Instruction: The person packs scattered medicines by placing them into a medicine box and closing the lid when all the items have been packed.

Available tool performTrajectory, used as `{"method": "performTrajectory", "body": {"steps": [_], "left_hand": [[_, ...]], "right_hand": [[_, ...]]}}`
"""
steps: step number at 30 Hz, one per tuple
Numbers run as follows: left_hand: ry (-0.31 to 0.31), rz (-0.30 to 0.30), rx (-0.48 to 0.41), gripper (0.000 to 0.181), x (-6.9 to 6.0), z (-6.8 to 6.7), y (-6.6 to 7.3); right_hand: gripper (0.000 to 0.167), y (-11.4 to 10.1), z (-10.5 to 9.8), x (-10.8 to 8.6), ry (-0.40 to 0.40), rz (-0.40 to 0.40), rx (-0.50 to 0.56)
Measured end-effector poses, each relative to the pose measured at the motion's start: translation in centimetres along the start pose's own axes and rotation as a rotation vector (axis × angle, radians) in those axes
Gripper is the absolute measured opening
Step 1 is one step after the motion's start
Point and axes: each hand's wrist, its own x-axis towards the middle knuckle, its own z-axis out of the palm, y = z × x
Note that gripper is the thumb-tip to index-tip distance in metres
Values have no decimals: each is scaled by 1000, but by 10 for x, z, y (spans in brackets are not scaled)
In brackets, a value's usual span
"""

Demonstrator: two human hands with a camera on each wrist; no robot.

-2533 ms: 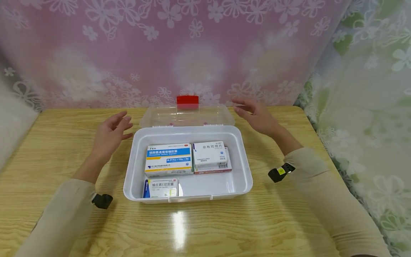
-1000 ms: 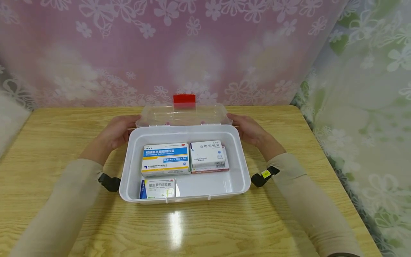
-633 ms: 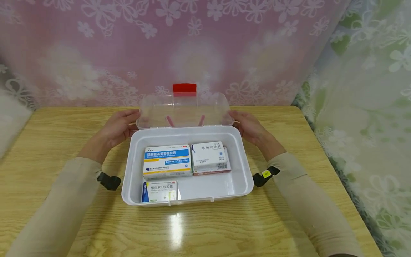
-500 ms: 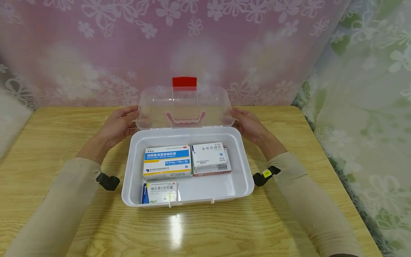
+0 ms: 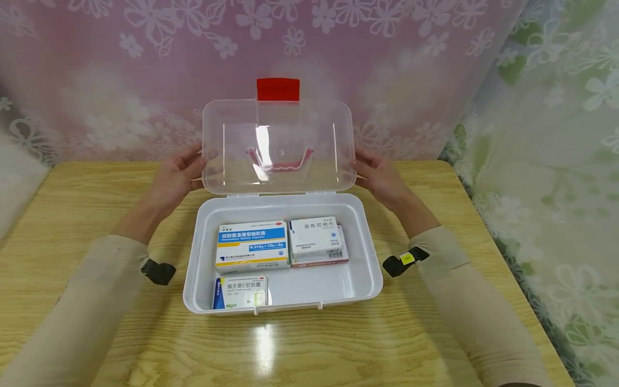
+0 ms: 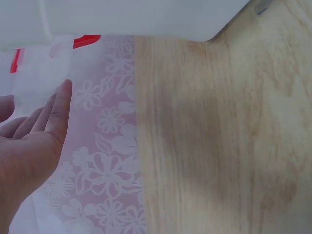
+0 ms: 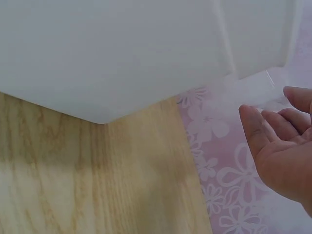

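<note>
A white plastic box (image 5: pixel 193 258) stands on the table in the head view, its clear lid (image 5: pixel 319 129) raised nearly upright at the back. The lid has a red latch (image 5: pixel 278 90) on top and a pink handle (image 5: pixel 282 165). My left hand (image 5: pixel 174 180) holds the lid's left edge, and my right hand (image 5: pixel 384 180) holds its right edge. Fingertips show partly through the clear plastic. In the box lie a blue-and-white medicine box (image 5: pixel 252 245), a white medicine box (image 5: pixel 315 235) stacked on a red-edged box (image 5: pixel 321 262), and a small medicine box (image 5: pixel 242 291) at front left.
The wooden table (image 5: pixel 329 349) ends at a pink floral curtain (image 5: pixel 159 80) behind the box. A green floral curtain (image 5: pixel 556 177) hangs along the right side.
Both hands have come in from the sides to the lid. The lid has swung up from lying back to nearly upright, showing its pink handle. The medicine boxes stay put.
</note>
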Motion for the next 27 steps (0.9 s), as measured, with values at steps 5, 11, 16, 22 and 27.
{"method": "performTrajectory", "body": {"steps": [5, 11, 16, 22, 27], "left_hand": [[-13, 64, -9, 48, 0, 1, 9], [-13, 95, -44, 48, -1, 1, 18], [-18, 135, -93, 48, -3, 2, 23], [-23, 161, -110, 49, -7, 5, 29], [-32, 184, -96, 48, -8, 6, 33]], "right_hand": [[49, -9, -3, -2, -14, -79, -43], [48, -16, -2, -5, -10, -132, -32], [47, -20, -1, -7, 16, -176, -34], [45, -23, -2, -11, 20, -264, -87], [44, -26, -1, -13, 51, -286, -80]]}}
